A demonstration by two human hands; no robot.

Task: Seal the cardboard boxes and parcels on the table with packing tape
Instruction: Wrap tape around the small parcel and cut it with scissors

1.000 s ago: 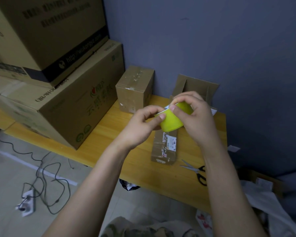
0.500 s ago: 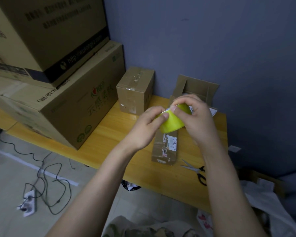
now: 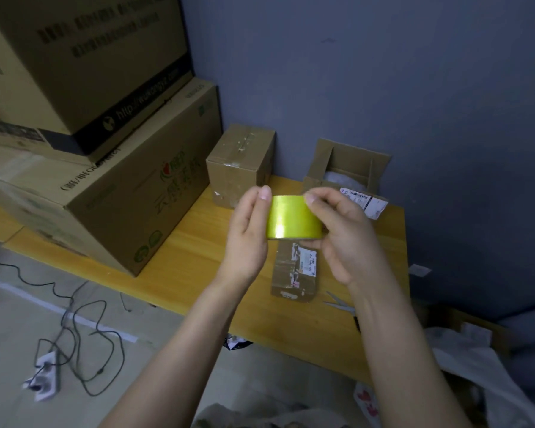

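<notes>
Yellow-green and glossy, the roll of packing tape (image 3: 294,217) hangs over the bench (image 3: 198,273), held edge-on between both hands directly above the flat parcel (image 3: 294,273), whose far end it covers. The left hand (image 3: 247,233) cups the roll's left side, its grip closed round it with the thumb on the top rim and the fingers out of sight behind. The right hand (image 3: 343,236) takes the right side, its grip pinching the top rim between thumb and forefinger while the other fingers curl under. Behind the left hand a small box (image 3: 241,165), taped shut, stands against the blue-grey wall (image 3: 383,88). Behind the right hand is an open box (image 3: 346,168) with its flaps up and a white label (image 3: 365,202) hanging off its near edge. 2 big cartons (image 3: 121,196) are stacked at the bench's left end, well apart from the parcel, the upper one cut off by the frame. Scissors (image 3: 340,302) lie just right of the parcel's near end, their handles hidden by the right forearm. Black cables (image 3: 84,335) and a blurred white power strip (image 3: 44,378) lie on the floor at left. White wrapping (image 3: 476,381) heaps up at lower right, cut off. The roll's core cannot be made out, the parcel's print is too small to read, and the open box holds only a pale blur.
</notes>
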